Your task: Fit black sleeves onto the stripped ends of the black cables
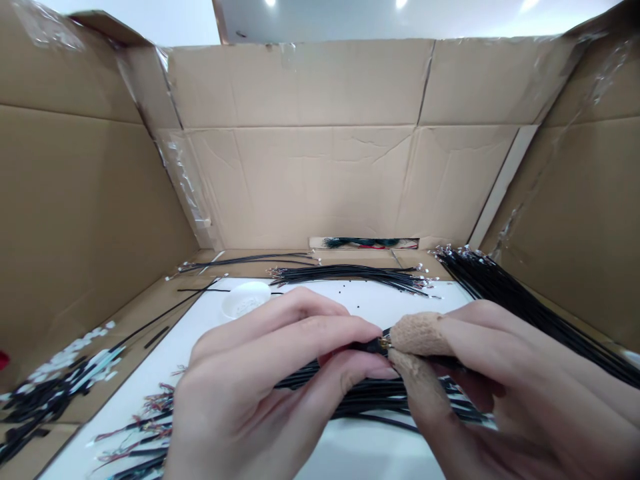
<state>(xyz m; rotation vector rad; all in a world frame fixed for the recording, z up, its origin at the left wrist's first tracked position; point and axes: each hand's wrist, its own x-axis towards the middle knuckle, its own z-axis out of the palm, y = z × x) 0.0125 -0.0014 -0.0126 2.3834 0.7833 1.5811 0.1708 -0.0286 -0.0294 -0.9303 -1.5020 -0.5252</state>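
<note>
My left hand (280,380) pinches a short black cable end (369,345) between thumb and forefinger. Small gold-coloured wire strands show at its tip. Right against it, my right hand (480,373) is closed, its thumb and forefinger wrapped in tan tape and pinching at those strands. A dark piece of cable runs back under the right fingers, mostly hidden. Beneath both hands lies a bundle of black cables (373,400) on the white board, with stripped, coloured wire ends (157,407) fanned out at the left.
Cardboard walls (310,180) enclose the white board (340,453). A white bowl (253,293) holds small clear pieces. Black cable bundles with white connectors lie at the back (345,273) and right (525,307). White connectors and black tubing pieces (55,380) are heaped at the left.
</note>
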